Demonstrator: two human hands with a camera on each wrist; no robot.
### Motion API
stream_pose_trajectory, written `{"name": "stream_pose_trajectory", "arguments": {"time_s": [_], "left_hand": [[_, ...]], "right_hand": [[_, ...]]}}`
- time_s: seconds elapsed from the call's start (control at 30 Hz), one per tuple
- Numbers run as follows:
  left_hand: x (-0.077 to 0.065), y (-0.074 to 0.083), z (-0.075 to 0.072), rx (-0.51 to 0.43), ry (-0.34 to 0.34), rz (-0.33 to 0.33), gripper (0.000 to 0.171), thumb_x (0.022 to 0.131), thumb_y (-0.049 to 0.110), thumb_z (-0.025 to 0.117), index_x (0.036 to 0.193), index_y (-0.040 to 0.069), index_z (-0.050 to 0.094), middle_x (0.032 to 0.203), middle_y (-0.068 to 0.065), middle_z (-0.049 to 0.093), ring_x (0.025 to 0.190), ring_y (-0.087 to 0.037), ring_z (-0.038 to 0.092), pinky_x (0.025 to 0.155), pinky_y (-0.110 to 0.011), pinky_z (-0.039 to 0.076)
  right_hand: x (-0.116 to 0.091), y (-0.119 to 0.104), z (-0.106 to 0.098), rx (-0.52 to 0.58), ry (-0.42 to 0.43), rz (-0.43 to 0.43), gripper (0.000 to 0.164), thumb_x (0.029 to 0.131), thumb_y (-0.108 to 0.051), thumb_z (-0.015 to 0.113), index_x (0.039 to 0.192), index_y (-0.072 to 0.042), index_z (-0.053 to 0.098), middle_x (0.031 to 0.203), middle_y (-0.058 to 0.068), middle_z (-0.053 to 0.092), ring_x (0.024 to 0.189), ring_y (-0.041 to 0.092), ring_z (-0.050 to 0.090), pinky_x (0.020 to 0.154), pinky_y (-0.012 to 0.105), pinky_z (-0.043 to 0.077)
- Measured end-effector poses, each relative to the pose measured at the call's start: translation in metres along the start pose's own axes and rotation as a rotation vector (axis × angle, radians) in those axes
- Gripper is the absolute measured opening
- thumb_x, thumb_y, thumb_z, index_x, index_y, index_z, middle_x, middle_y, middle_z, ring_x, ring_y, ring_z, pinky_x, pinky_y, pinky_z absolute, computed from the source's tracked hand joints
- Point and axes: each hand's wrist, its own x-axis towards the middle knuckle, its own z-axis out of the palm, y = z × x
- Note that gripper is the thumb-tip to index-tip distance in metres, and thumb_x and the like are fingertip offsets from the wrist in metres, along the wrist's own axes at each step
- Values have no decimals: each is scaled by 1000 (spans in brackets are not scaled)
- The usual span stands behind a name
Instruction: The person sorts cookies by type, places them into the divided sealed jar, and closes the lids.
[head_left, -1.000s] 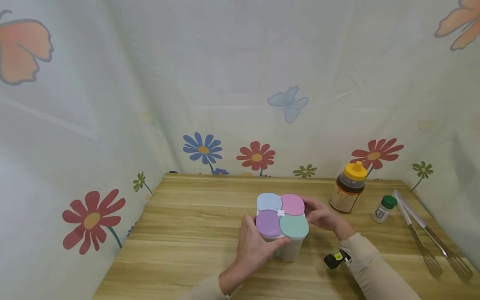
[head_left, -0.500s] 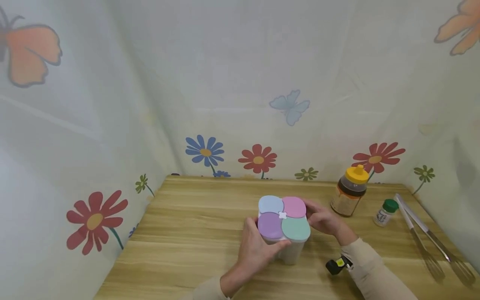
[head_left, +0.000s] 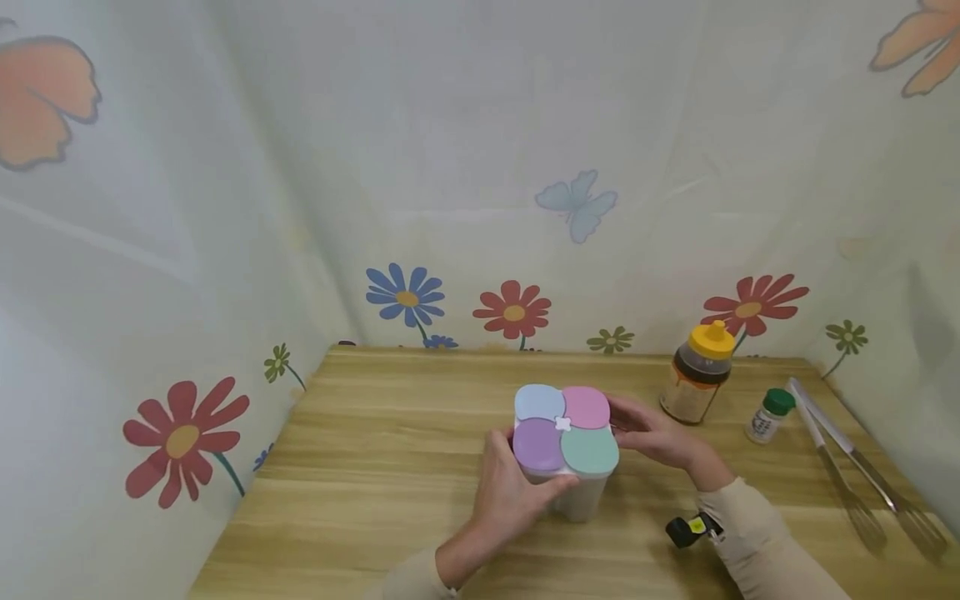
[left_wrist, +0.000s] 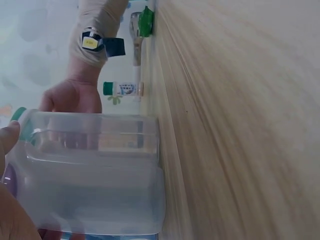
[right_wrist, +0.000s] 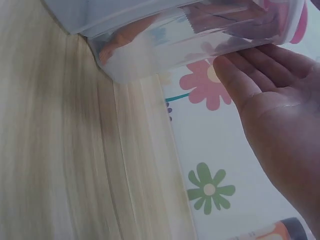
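Observation:
A translucent plastic food container (head_left: 581, 502) stands upright on the wooden table, topped by four-petal lids (head_left: 542, 443) in blue, pink, purple and green. My left hand (head_left: 508, 483) grips its left side near the top, thumb along the front rim and fingers round the far side, partly hidden. In the left wrist view the container's clear wall (left_wrist: 100, 190) shows no visible contents. My right hand (head_left: 660, 435) is at the container's right side; in the right wrist view its straight fingers (right_wrist: 270, 62) lie against the wall just below the lid.
To the right stand a bottle (head_left: 693, 396) with a yellow spouted cap and a small shaker (head_left: 763, 427) with a green cap. Long metal tongs (head_left: 847, 454) lie along the table's right side. A flowered curtain (head_left: 450, 167) hangs behind the table (head_left: 390, 433).
My right hand and wrist have moved a little to the right, its fingers flatter against the container. My left hand and the container stay in place; the head view has tilted slightly.

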Motion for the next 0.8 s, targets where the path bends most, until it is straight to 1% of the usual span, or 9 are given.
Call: {"name": "stream_pose_trajectory", "arguments": {"time_s": [0.1,0.17,0.23,0.33,0.4,0.53,0.6,0.7,0.8], "left_hand": [[0,-1,-3,-10,-17,9,105,60,64,83,133,8,33,123,-5,45,113,-18,47,98,-40,43],[0,-2,-4,-17,-25,11,104,60,62,84,134,8,33,123,-5,45,114,-18,47,99,-40,42],[0,-2,-4,-18,-26,11,104,60,63,84,133,9,33,123,-5,45,115,-18,47,99,-39,42],[1,-2,-4,-27,-30,1,104,60,63,83,134,9,33,124,-5,45,115,-18,47,99,-40,42],[2,-2,-4,-37,-38,-7,104,60,64,83,134,10,33,124,-4,44,116,-18,47,100,-40,42],[5,-1,-5,-48,-40,-10,105,61,63,83,135,9,33,126,-5,44,117,-19,47,101,-42,42],[4,0,-6,-39,-40,-7,106,61,61,84,137,9,31,127,-5,43,119,-19,46,102,-42,41],[2,-1,-6,-17,-50,8,108,62,56,86,140,7,29,132,-6,41,121,-20,45,104,-42,41],[-3,-1,-6,-3,-62,27,112,63,50,88,144,6,25,137,-7,37,122,-20,43,104,-42,41]], "right_hand": [[-5,-4,5,-76,56,31,64,96,0,50,151,7,17,157,20,26,137,0,38,108,19,34],[-7,-6,7,-101,85,40,64,96,0,52,150,7,20,154,33,20,135,-1,40,107,20,35],[-10,-8,7,-103,91,25,62,95,2,51,149,9,20,152,38,18,135,1,41,108,22,36],[-12,-11,6,-92,83,-13,61,95,7,49,148,12,19,152,37,18,136,4,41,109,25,36],[-15,-13,5,-78,75,-31,61,95,9,47,148,13,18,154,32,21,138,6,40,110,26,35],[-16,-18,3,-84,77,-25,61,95,9,48,149,10,19,156,22,26,139,8,39,111,28,34],[-17,-19,3,-97,85,-18,61,95,7,49,149,9,21,156,25,26,139,8,40,111,28,34],[-20,-20,4,-136,98,-22,61,95,7,50,149,7,23,153,32,24,138,9,41,110,27,36],[-25,-23,6,-196,129,-25,59,95,7,51,148,7,26,150,34,28,136,9,43,107,25,39]]}}
